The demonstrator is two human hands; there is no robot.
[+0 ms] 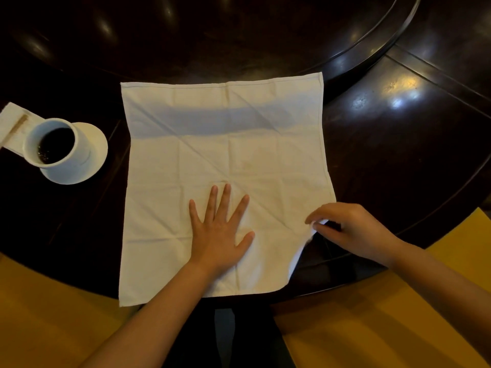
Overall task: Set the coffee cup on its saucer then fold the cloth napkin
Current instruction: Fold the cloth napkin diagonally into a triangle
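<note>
A white cloth napkin [218, 144] lies spread open and creased on the dark round table. My left hand [221, 229] rests flat on its near middle, fingers apart. My right hand [348, 229] pinches the napkin's right edge near the lower right corner and lifts it slightly off the table. At the far left a white coffee cup [57, 148] filled with dark coffee stands on its white saucer [97, 144].
A folded white paper item [12, 123] lies behind the cup at the left edge. A raised dark turntable rim [372, 49] curves behind the napkin. The table's near edge [372, 272] runs close to my arms, with yellow floor below.
</note>
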